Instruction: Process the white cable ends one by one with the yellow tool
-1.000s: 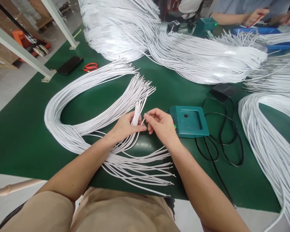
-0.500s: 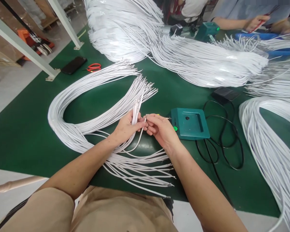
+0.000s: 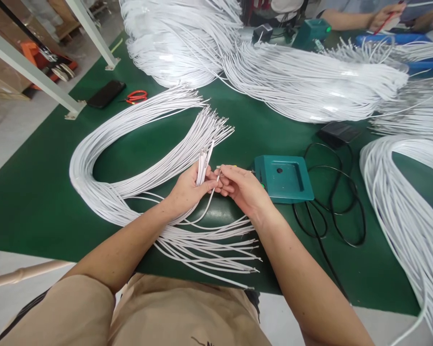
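My left hand (image 3: 188,190) is closed round a small bunch of white cables (image 3: 202,166), whose tips stick up above the thumb. One white cable (image 3: 210,198) from the bunch bends over to my right hand (image 3: 240,185), which pinches its end between thumb and fingers. The fingertips of both hands nearly meet, and the cable tip is too small to make out in detail. Just right of the right hand sits a teal device (image 3: 284,179) with a recessed top. Loose cable ends (image 3: 216,250) fan out below the wrists.
A curved bundle of white cables (image 3: 90,158) lies left on the green table (image 3: 29,202). Red-handled scissors (image 3: 136,97) and a black phone-like object (image 3: 106,94) are beyond. Larger cable heaps (image 3: 310,81) fill the back. A black cord (image 3: 362,216) coils right. Opposite, a co-worker's hand (image 3: 386,18) holds a red tool.
Both hands stay together, with the right fingers shifting slightly at the cable end. The view has tilted a little. Across the table, the co-worker's hand with the red tool has moved.
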